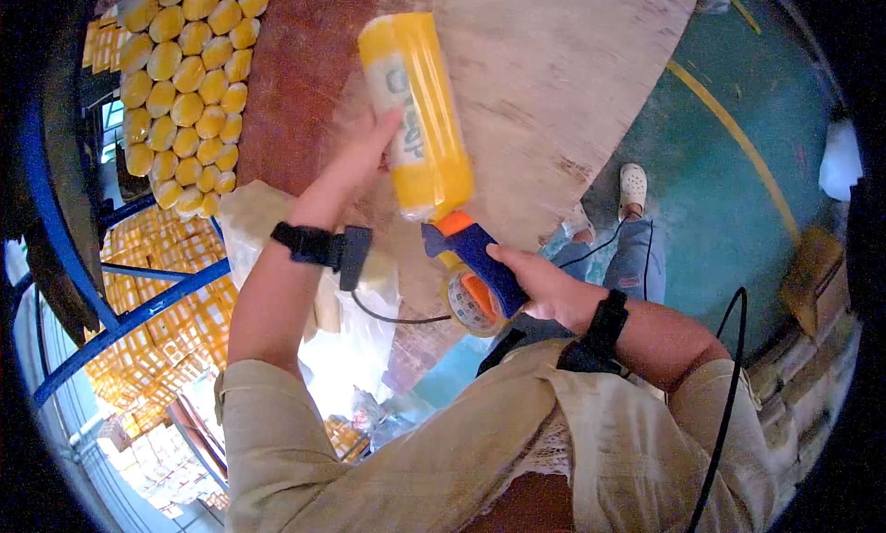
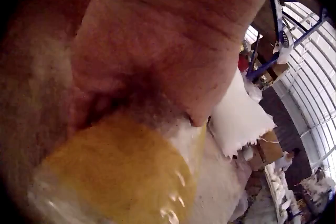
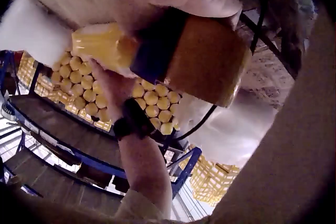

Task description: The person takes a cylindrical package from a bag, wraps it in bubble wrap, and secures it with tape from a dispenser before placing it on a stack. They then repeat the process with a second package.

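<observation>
My left hand holds a yellow roll in clear plastic wrap, with dark lettering down one side. The roll is tilted over the table in the head view. In the left wrist view its round yellow end shows below the palm, and the fingers are largely hidden. My right hand grips a blue and orange tape dispenser, which carries a roll of packing tape. The dispenser's orange front meets the roll's near end in the head view. From the right wrist, the tape appears large under the fingers.
Many similar yellow rolls are stacked at the table's far left. The wooden table top is scuffed. Blue rack bars and white plastic lie at the left. Jeans and pale clogs show beside the table, on a green floor.
</observation>
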Demonstrator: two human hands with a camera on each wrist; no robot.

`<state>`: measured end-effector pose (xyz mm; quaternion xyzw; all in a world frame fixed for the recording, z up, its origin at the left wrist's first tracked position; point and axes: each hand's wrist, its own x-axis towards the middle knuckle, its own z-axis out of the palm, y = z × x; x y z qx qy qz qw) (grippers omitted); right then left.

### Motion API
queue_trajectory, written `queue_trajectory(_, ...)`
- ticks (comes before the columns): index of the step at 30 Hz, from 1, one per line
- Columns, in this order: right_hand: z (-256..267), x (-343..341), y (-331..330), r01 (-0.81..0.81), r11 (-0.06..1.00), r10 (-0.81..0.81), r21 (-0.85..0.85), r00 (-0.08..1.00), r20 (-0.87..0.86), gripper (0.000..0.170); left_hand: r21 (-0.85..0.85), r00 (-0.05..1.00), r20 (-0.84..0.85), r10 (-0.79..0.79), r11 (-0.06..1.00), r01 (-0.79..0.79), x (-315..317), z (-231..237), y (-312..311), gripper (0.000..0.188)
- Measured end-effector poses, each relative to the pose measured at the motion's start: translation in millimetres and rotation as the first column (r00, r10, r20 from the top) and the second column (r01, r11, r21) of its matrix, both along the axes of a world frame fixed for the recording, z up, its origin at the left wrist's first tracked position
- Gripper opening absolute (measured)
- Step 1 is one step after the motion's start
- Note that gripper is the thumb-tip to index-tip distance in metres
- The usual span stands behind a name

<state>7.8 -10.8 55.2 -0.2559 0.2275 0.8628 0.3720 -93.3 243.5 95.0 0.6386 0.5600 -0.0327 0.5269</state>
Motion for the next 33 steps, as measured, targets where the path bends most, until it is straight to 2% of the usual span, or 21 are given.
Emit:
queue_trajectory(1, 0, 2, -1, -0.033, 0.998, 0.031, 0.062, 0.999, 0.029, 0.037, 0.092, 0.992, -0.072, -0.107, 0.989, 0.113, -6, 14, -6, 0.041)
queue_trajectory(2, 1, 4, -1, -0.026, 0.999, 0.025, 0.044, 0.999, 0.027, 0.037, 0.175, 0.967, -0.151, -0.205, 0.957, 0.231, -8, 29, -12, 0.042)
queue_trajectory(3, 3, 5, 0, -0.019, 1.000, 0.019, 0.025, 1.000, 0.023, 0.037, 0.397, 0.795, -0.395, -0.461, 0.695, 0.600, -6, 49, -17, 0.046)
queue_trajectory(4, 3, 5, 1, -0.012, 1.000, 0.012, 0.007, 1.000, 0.019, 0.038, 0.456, 0.520, -0.662, -0.540, 0.259, 0.851, -1, 72, -23, 0.052)
queue_trajectory(5, 0, 6, 0, -0.012, 0.998, 0.011, 0.066, 1.000, 0.014, 0.038, 0.335, 0.219, -0.880, -0.421, -0.225, 0.915, 1, 83, -26, 0.058)
queue_trajectory(7, -10, 10, -7, -0.019, 0.982, 0.018, 0.187, 1.000, 0.006, 0.040, 0.342, -0.012, -0.784, -0.620, -0.450, 0.825, -2, 68, -19, 0.060)
queue_trajectory(8, -12, 10, -7, -0.021, 0.981, 0.022, 0.193, 1.000, -0.006, 0.040, 0.367, -0.142, -0.719, -0.681, -0.544, 0.755, -2, 60, -14, 0.061)
queue_trajectory(11, -15, 17, -9, 0.021, 0.984, -0.013, 0.176, 0.999, -0.043, 0.039, 0.320, -0.285, -0.646, -0.708, -0.590, 0.741, 51, 49, -9, 0.062)
queue_trajectory(13, -17, 30, -18, 0.101, 0.987, -0.091, 0.123, 0.992, -0.084, 0.038, 0.394, -0.163, -0.603, -0.781, -0.470, 0.790, 67, 39, 0, 0.068)
queue_trajectory(14, -46, 36, -32, 0.218, 0.930, -0.133, 0.296, 0.950, -0.282, 0.036, 0.421, -0.101, -0.575, -0.812, -0.400, 0.814, 70, 35, 3, 0.071)
queue_trajectory(15, -26, 50, -28, 0.272, 0.942, -0.235, 0.195, 0.953, -0.193, 0.035, 0.453, 0.017, -0.561, -0.828, -0.290, 0.843, 76, 31, 8, 0.073)
queue_trajectory(17, -18, 79, -18, 0.419, 0.901, -0.392, 0.112, 0.896, -0.208, 0.033, 0.524, 0.246, -0.526, -0.814, -0.082, 0.848, 93, 24, 20, 0.077)
queue_trajectory(18, -33, 93, -16, 0.501, 0.859, -0.447, 0.106, 0.834, -0.322, 0.033, 0.534, 0.311, -0.503, -0.806, -0.007, 0.845, 97, 21, 21, 0.079)
queue_trajectory(19, -46, 99, -5, 0.619, 0.729, -0.400, 0.293, 0.732, -0.551, 0.033, 0.543, 0.373, -0.482, -0.792, 0.064, 0.837, 100, 18, 25, 0.080)
queue_trajectory(20, -50, 100, -5, 0.598, 0.765, -0.424, 0.240, 0.747, -0.512, 0.033, 0.547, 0.431, -0.464, -0.774, 0.132, 0.827, 104, 16, 29, 0.081)
queue_trajectory(21, -39, 96, 3, 0.574, 0.800, -0.441, 0.176, 0.760, -0.477, 0.034, 0.547, 0.428, -0.462, -0.777, 0.130, 0.827, 105, 13, 31, 0.080)
queue_trajectory(23, -28, 82, 9, 0.575, 0.787, -0.431, 0.225, 0.773, -0.465, 0.035, 0.541, 0.426, -0.473, -0.771, 0.128, 0.831, 103, 12, 35, 0.078)
queue_trajectory(24, -23, 71, 8, 0.579, 0.770, -0.422, 0.267, 0.777, -0.467, 0.036, 0.522, 0.438, -0.465, -0.770, 0.161, 0.838, 102, 15, 36, 0.078)
queue_trajectory(27, -6, 37, -14, 0.467, 0.848, -0.372, 0.251, 0.861, -0.345, 0.038, 0.475, 0.471, -0.426, -0.772, 0.253, 0.843, 111, 18, 35, 0.076)
queue_trajectory(29, 0, 19, -17, 0.378, 0.923, -0.328, 0.074, 0.873, -0.362, 0.041, 0.427, 0.488, -0.397, -0.777, 0.314, 0.848, 115, 18, 36, 0.073)
queue_trajectory(33, 6, 14, 16, 0.292, 0.948, -0.273, 0.129, 0.951, -0.148, 0.043, 0.315, 0.538, -0.410, -0.736, 0.440, 0.841, 117, 29, 28, 0.071)
